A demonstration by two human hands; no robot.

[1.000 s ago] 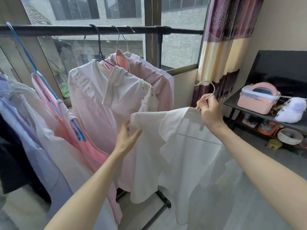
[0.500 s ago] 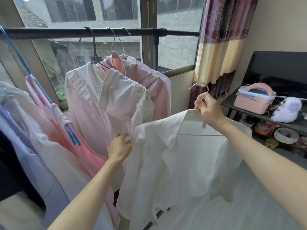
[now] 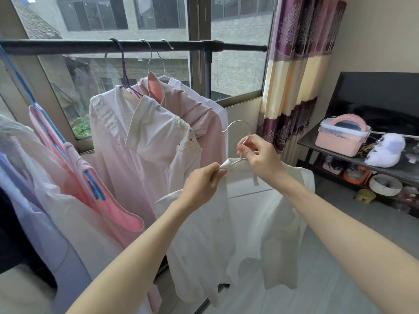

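Fingers (image 3: pixel 220 170) of the left hand (image 3: pixel 200 185) are pinching the collar of the white shirt (image 3: pixel 204 241), right beside the right hand (image 3: pixel 260 158), which grips the neck of the wire hanger (image 3: pixel 240 124). 0.5 s ago that left hand was lower and further left, holding the shirt's shoulder edge, so it's come up to the collar. The shirt was spread wide then; now its left side droops and hangs narrow. It's held in the air, near side of the rail (image 3: pixel 136 46), in front of the pink clothes (image 3: pixel 204 132), hook not on the rail. The pink box (image 3: pixel 342 141) sits on the worktop (image 3: pixel 313 141) far right, same as before.
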